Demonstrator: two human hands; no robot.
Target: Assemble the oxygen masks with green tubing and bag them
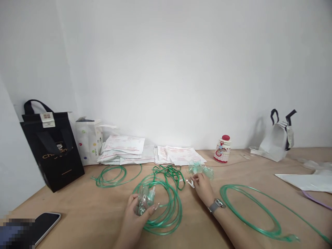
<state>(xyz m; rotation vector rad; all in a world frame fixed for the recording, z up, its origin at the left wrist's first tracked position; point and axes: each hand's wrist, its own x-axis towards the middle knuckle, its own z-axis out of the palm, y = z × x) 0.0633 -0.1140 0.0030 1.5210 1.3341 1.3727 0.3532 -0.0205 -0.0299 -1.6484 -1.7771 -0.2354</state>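
Observation:
My left hand (136,214) is wrapped round a clear plastic nebulizer cup (145,200) with a green part, over a coil of green tubing (166,204) on the wooden table (85,211). My right hand (203,186), with a watch on the wrist, pinches a small white clip (190,183) beside a clear green mask (201,169). Another loose green tube loop (251,211) lies to the right of my right forearm, and a smaller coil (112,176) lies to the left.
A black paper bag (53,148) and a white dotted bag (89,140) stand at the back left. Stacks of white packets (145,152) line the wall. A red-and-white bottle (223,148), a grey bag (278,138), a white sheet (308,181) and a phone (46,223) are also here.

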